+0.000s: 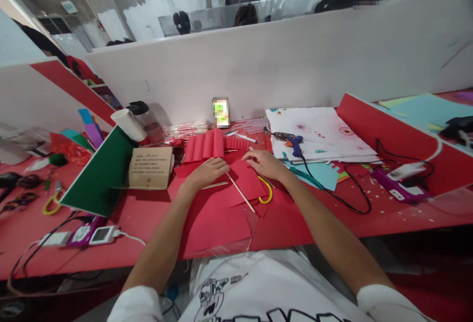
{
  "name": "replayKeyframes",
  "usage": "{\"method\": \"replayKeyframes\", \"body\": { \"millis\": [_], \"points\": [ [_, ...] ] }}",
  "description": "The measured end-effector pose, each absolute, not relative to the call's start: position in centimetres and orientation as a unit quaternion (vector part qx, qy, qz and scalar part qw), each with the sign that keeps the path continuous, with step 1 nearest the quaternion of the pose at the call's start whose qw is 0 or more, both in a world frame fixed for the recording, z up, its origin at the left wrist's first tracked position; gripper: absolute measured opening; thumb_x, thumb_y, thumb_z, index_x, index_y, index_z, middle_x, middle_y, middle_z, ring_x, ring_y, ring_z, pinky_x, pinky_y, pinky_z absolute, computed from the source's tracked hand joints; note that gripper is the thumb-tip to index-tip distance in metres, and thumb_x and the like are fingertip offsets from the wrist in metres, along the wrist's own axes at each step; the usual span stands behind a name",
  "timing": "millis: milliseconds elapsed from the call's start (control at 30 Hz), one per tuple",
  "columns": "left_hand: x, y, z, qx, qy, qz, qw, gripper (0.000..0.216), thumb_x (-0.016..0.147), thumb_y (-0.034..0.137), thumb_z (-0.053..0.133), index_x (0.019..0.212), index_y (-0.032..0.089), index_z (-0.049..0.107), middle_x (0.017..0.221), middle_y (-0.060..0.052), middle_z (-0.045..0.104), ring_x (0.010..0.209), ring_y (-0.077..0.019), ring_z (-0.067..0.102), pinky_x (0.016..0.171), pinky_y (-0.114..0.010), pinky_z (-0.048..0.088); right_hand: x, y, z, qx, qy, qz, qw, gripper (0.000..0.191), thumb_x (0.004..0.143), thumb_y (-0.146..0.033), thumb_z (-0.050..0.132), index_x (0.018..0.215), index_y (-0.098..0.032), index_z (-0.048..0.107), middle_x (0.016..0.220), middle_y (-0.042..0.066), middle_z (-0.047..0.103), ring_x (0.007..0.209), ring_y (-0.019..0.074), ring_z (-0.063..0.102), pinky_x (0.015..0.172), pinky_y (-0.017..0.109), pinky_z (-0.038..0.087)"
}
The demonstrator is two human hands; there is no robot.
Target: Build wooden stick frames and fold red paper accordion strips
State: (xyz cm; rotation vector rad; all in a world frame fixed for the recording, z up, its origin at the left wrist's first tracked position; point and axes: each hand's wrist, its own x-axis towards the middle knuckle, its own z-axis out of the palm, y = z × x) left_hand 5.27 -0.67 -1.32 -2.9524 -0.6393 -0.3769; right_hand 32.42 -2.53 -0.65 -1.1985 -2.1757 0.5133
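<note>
Both of my hands rest on a sheet of red paper (244, 176) on the red table. My left hand (207, 170) lies palm down on its left part, fingers bent and pressing the sheet. My right hand (266, 162) lies on its upper right edge, fingers curled against the paper. A thin wooden stick (240, 192) lies diagonally on the sheet between my hands. Just behind them stands a pleated, accordion-folded red paper (207, 145). Yellow-handled scissors (266, 195) poke out from under the sheet by my right wrist.
A cardboard box (151, 167) and a green board (99, 174) sit to the left, with a white cup (128, 124) and a dark-lidded bottle (147, 117) behind. A blue glue gun (291, 142) lies on white patterned paper (325, 132); its black cable (351, 198) runs to a purple power strip (401, 184).
</note>
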Motion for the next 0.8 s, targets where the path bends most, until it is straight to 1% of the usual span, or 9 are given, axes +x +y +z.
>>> {"method": "replayKeyframes", "body": {
  "millis": [100,200,267,333,400,500,567,667,800],
  "points": [
    [5.7,-1.3,-0.9,-0.944,-0.256,-0.209,0.002,0.016,0.100,0.017,0.047,0.106,0.018,0.062,0.102,-0.010,0.066,0.098,-0.0212,0.057,0.090,-0.033,0.045,32.8,-2.7,-0.2,-0.405,-0.792,0.298,0.346,0.023,0.091,-0.021,0.061,0.110,-0.022,0.074,0.106,0.006,0.075,0.094,0.0193,0.069,0.086,0.034,0.052],
    [6.7,-2.0,-0.9,-0.901,-0.306,-0.294,-0.094,0.017,0.101,0.017,0.043,0.103,0.018,0.060,0.098,-0.008,0.065,0.092,-0.0191,0.058,0.086,-0.032,0.047,32.7,-3.0,0.3,-0.351,-0.744,0.399,0.405,0.031,0.084,-0.033,0.072,0.113,-0.023,0.072,0.102,0.005,0.074,0.091,0.0185,0.068,0.078,0.030,0.053],
    [7.4,-2.4,-1.0,-0.869,-0.322,-0.330,-0.179,0.013,0.100,0.019,0.046,0.102,0.018,0.058,0.096,-0.006,0.065,0.088,-0.0168,0.059,0.081,-0.029,0.048,32.3,-3.2,0.4,-0.347,-0.700,0.424,0.458,0.029,0.082,-0.039,0.074,0.106,-0.023,0.074,0.096,0.004,0.074,0.083,0.0173,0.067,0.073,0.029,0.053],
    [8.1,-2.9,-1.0,-0.835,-0.331,-0.353,-0.260,0.011,0.099,0.026,0.050,0.100,0.018,0.057,0.092,-0.004,0.064,0.083,-0.0148,0.059,0.076,-0.027,0.048,31.9,-3.1,0.5,-0.358,-0.654,0.431,0.509,0.028,0.082,-0.045,0.073,0.096,-0.021,0.076,0.089,0.003,0.073,0.073,0.0154,0.064,0.068,0.029,0.053],
    [8.5,-3.4,-0.8,-0.803,-0.331,-0.359,-0.341,0.016,0.097,0.033,0.055,0.102,0.018,0.056,0.092,-0.004,0.064,0.082,-0.0142,0.061,0.074,-0.026,0.049,31.4,-3.0,0.5,-0.364,-0.614,0.445,0.541,0.033,0.080,-0.050,0.074,0.090,-0.019,0.076,0.083,0.004,0.071,0.069,0.0151,0.063,0.064,0.028,0.052],
    [8.9,-4.1,-0.3,-0.754,-0.314,-0.342,-0.464,0.027,0.094,0.037,0.061,0.112,0.019,0.054,0.091,-0.003,0.065,0.081,-0.0145,0.064,0.070,-0.025,0.050,30.9,-2.7,0.3,-0.363,-0.582,0.470,0.555,0.038,0.075,-0.054,0.078,0.085,-0.018,0.073,0.076,0.003,0.070,0.069,0.0160,0.063,0.062,0.027,0.051],
    [9.1,-4.5,0.0,-0.724,-0.304,-0.332,-0.522,0.037,0.091,0.039,0.065,0.120,0.020,0.052,0.092,-0.003,0.066,0.079,-0.0144,0.066,0.066,-0.024,0.050,30.7,-2.6,0.1,-0.367,-0.576,0.479,0.552,0.039,0.073,-0.056,0.079,0.081,-0.019,0.070,0.072,0.002,0.068,0.066,0.0151,0.062,0.062,0.027,0.051],
    [9.3,-4.6,0.1,-0.695,-0.297,-0.330,-0.565,0.049,0.087,0.039,0.071,0.128,0.022,0.050,0.099,-0.005,0.067,0.081,-0.0153,0.069,0.064,-0.023,0.050,30.5,-2.4,-0.3,-0.373,-0.576,0.476,0.550,0.040,0.072,-0.057,0.079,0.077,-0.020,0.067,0.068,0.000,0.066,0.062,0.0137,0.059,0.062,0.027,0.051],
    [9.7,-4.6,-0.2,-0.684,-0.287,-0.340,-0.577,0.060,0.086,0.037,0.074,0.137,0.023,0.046,0.107,-0.009,0.067,0.084,-0.0184,0.072,0.063,-0.023,0.051,30.2,-2.4,-0.6,-0.370,-0.584,0.464,0.554,0.042,0.072,-0.060,0.078,0.078,-0.020,0.066,0.067,-0.001,0.063,0.062,0.0133,0.058,0.062,0.027,0.050]
  ]
}}
